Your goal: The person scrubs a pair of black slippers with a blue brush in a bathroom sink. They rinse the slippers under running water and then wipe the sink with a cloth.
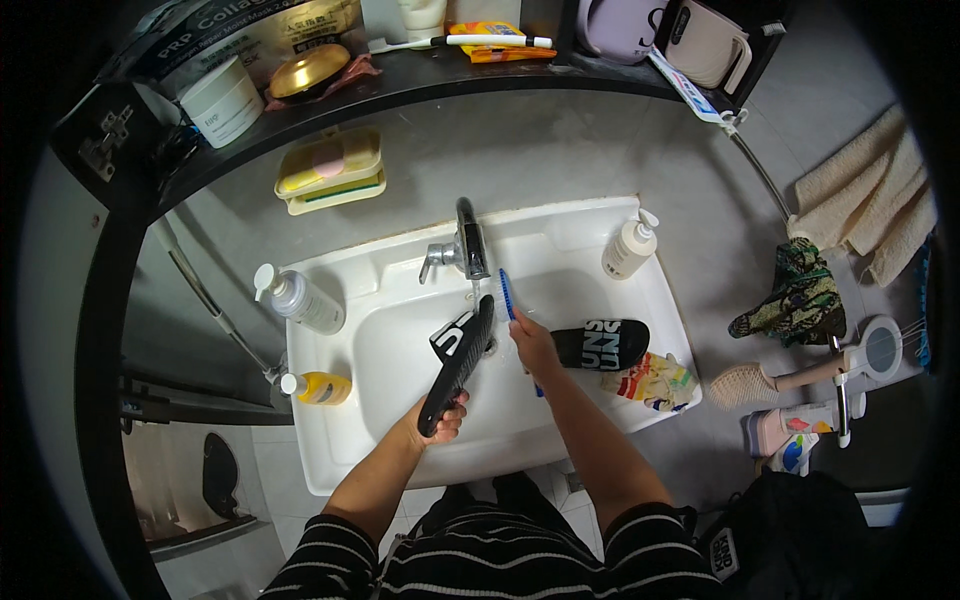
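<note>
My left hand [448, 420] grips a black slipper [462, 368] by one end, tilted on its side over the white washbasin [345, 440]. The slipper's far end sits just below the chrome tap [470, 245], and a thin stream of water seems to run onto it. Closed around a blue-handled brush [506, 290], my right hand [536, 348] is a little to the right of the slipper, apart from it. A second black slipper [600, 346] with pale lettering lies on the basin's right side, beside a colourful crumpled plastic packet [655, 382].
Pump bottles stand on the rim, one at left [300, 300] and one at right [630, 248]; a yellow bottle [322, 388] is at the near left. Above runs a dark shelf [420, 100] with cups and jars. A soap dish [332, 172], towel [865, 200] and hairbrush [750, 385] hang around.
</note>
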`<move>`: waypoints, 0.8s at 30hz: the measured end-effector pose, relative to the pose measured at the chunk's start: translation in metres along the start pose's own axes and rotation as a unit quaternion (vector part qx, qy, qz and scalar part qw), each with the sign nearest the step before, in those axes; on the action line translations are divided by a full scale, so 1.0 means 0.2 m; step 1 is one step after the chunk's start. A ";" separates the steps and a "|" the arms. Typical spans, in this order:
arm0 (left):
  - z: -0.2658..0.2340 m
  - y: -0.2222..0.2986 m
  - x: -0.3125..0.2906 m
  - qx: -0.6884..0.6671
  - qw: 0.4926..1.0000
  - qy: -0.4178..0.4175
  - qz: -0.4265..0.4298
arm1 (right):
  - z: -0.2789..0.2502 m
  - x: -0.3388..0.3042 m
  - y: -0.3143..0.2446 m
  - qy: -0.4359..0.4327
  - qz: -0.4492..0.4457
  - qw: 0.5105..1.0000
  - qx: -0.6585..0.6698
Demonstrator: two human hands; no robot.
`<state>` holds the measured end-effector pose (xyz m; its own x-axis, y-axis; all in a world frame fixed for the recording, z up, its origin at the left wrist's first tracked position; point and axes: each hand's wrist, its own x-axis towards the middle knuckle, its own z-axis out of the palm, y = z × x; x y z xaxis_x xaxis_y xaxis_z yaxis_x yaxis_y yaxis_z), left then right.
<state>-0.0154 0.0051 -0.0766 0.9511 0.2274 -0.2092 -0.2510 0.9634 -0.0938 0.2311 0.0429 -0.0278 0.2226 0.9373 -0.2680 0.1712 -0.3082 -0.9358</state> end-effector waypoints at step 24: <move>0.19 0.02 0.12 0.432 0.700 0.487 0.294 | 0.01 -0.30 -0.06 0.122 -0.133 0.940 -0.288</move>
<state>0.0133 0.0203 -0.0444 0.0486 0.8213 -0.5684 0.0547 0.5660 0.8226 0.2133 -0.0085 -0.0009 0.2994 0.9503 0.0850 0.7282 -0.1700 -0.6640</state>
